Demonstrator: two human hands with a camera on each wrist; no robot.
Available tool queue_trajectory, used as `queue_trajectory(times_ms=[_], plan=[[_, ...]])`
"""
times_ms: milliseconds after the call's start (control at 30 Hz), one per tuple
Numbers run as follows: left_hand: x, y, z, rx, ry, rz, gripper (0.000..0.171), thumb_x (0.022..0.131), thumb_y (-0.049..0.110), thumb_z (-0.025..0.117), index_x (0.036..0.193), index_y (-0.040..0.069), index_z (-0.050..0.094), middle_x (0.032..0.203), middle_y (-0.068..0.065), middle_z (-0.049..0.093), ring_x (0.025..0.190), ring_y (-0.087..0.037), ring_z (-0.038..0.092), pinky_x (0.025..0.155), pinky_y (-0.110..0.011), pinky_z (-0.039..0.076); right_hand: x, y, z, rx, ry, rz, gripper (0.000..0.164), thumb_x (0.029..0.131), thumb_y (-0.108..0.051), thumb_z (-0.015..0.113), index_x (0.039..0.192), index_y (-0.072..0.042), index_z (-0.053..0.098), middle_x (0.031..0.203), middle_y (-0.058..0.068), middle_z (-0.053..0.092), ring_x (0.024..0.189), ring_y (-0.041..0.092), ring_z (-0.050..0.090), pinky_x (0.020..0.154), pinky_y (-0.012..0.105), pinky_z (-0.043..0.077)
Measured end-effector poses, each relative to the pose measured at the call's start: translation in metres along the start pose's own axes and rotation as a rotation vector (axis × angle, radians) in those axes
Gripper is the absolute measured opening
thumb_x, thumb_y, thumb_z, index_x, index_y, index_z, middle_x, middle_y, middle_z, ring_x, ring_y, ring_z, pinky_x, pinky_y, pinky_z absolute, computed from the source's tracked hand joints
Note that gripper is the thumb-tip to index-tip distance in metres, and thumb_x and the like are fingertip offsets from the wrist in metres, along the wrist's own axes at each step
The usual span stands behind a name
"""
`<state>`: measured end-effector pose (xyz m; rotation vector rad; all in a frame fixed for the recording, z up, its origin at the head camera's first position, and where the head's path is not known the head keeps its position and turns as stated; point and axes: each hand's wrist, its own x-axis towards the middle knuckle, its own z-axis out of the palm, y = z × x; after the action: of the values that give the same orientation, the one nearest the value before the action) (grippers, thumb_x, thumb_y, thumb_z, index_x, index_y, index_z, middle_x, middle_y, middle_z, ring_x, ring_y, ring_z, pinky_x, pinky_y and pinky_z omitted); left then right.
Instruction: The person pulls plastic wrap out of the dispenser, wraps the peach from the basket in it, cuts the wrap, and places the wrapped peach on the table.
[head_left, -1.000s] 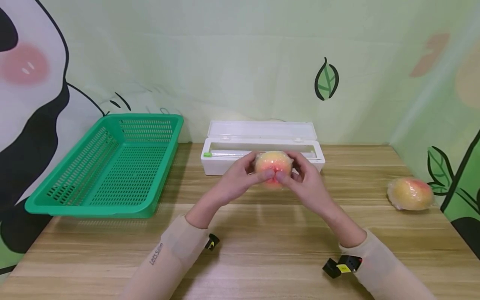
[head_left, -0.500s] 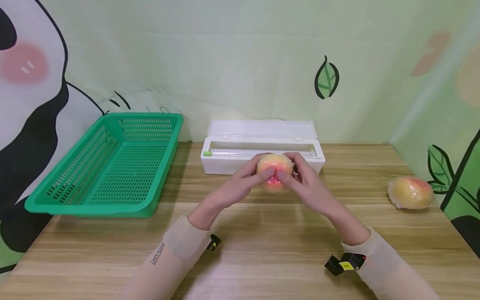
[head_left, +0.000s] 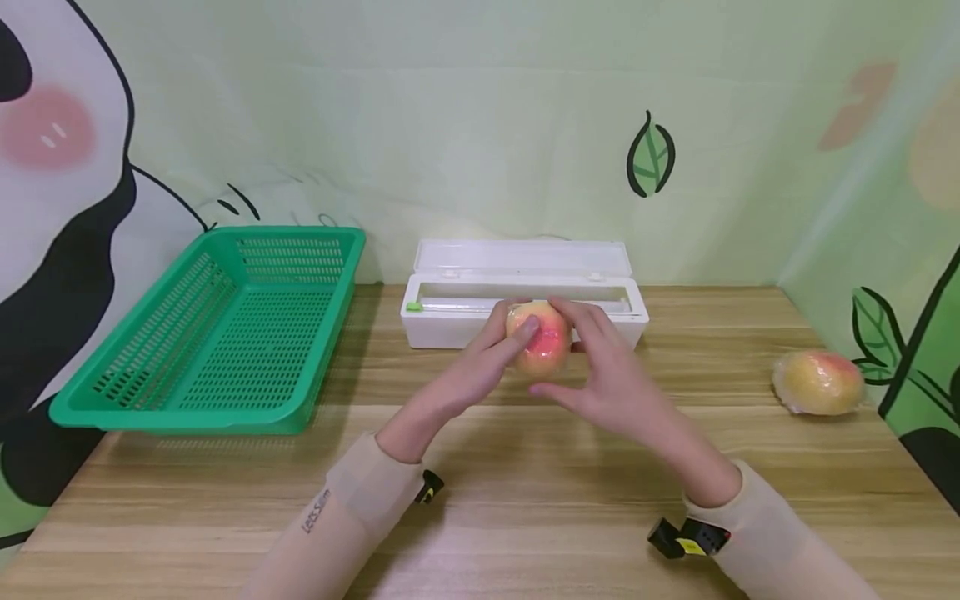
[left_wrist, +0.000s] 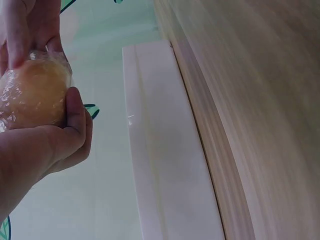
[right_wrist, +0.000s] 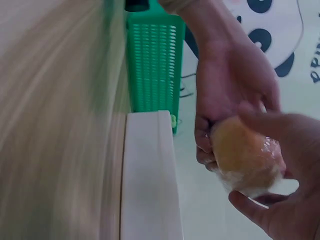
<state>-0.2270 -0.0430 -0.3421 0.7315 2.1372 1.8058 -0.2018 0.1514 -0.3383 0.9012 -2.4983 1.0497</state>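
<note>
A yellow-and-red peach [head_left: 551, 348], wrapped in clear cling film, is held above the wooden table in front of the white box. My left hand [head_left: 474, 372] grips it from the left, thumb across its front. On its other side my right hand [head_left: 618, 387] has its fingers at the upper edge, while the thumb stands away below. In the right wrist view, film bunches at the lower end of the peach [right_wrist: 240, 150], close to the right fingertips. The left wrist view shows glossy film over the peach [left_wrist: 40, 95]. A second wrapped peach [head_left: 819, 383] lies at the far right.
Behind the hands stands a white cling film dispenser box [head_left: 442, 335], lid raised, with a film roll [head_left: 472, 305] and a green slide cutter [head_left: 414, 307]. A green perforated basket [head_left: 187, 422] sits at the left. A printed cloth [head_left: 487, 125] hangs along the back.
Both thumbs pressed the peach's front earlier. Now the right thumb has come off and dropped below, and the right hand has loosened. The peach has turned and shifted slightly left in the left hand.
</note>
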Motion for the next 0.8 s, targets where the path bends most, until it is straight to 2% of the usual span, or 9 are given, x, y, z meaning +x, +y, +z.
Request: queue_trajectory(times_ms=[133,300,433,567,700,800], plan=[[-0.001,0.000,0.003,0.001,-0.003,0.003,0.044,0.107,0.039,0.037,0.139,0.010,0.032,0.130,-0.005,0.044,0.121,-0.018,0.044,0.101,-0.033,0.035,-0.003,-0.002,0.004,-0.106,0.057,-0.038,0.099,0.068,-0.027,0.092,0.146,-0.006,0.036,0.133,0.008,0.042,0.115,0.021,0.048,0.089,0.027,0.045],[-0.001,0.001,0.008,-0.001,-0.004,-0.014,0.049,0.107,0.045,0.033,0.141,0.011,0.031,0.133,-0.003,0.043,0.126,-0.017,0.041,0.103,-0.034,0.033,-0.004,-0.005,0.006,-0.186,0.135,-0.100,0.096,0.065,-0.021,0.094,0.141,0.001,0.039,0.135,0.016,0.040,0.121,0.030,0.043,0.098,0.035,0.040],[-0.001,0.002,0.009,-0.026,0.000,-0.035,0.054,0.106,0.051,0.025,0.141,0.009,0.031,0.131,-0.005,0.042,0.121,-0.019,0.045,0.097,-0.034,0.040,-0.004,-0.008,0.004,-0.200,0.128,-0.108,0.094,0.067,-0.018,0.093,0.142,0.000,0.041,0.134,0.014,0.043,0.120,0.028,0.046,0.098,0.035,0.041],[-0.001,0.004,0.011,-0.067,0.002,-0.054,0.064,0.104,0.057,0.017,0.145,0.008,0.025,0.132,-0.007,0.037,0.116,-0.021,0.046,0.090,-0.032,0.045,-0.006,-0.009,0.005,-0.203,0.116,-0.092,0.088,0.070,-0.021,0.091,0.142,-0.002,0.044,0.132,0.011,0.045,0.118,0.024,0.049,0.094,0.032,0.045],[0.000,0.005,0.015,-0.094,0.053,-0.088,0.068,0.103,0.059,0.017,0.147,0.007,0.023,0.133,-0.008,0.037,0.115,-0.022,0.047,0.088,-0.031,0.047,-0.007,-0.011,0.007,-0.214,0.125,-0.088,0.085,0.071,-0.026,0.090,0.139,0.001,0.045,0.129,0.011,0.046,0.115,0.022,0.050,0.093,0.030,0.045],[0.000,0.003,0.018,-0.081,0.077,-0.104,0.066,0.104,0.057,0.019,0.142,0.004,0.028,0.128,-0.010,0.039,0.108,-0.022,0.050,0.083,-0.031,0.048,-0.008,-0.011,0.009,-0.222,0.120,-0.070,0.085,0.070,-0.027,0.090,0.136,0.003,0.046,0.128,0.011,0.047,0.112,0.023,0.052,0.091,0.030,0.046]])
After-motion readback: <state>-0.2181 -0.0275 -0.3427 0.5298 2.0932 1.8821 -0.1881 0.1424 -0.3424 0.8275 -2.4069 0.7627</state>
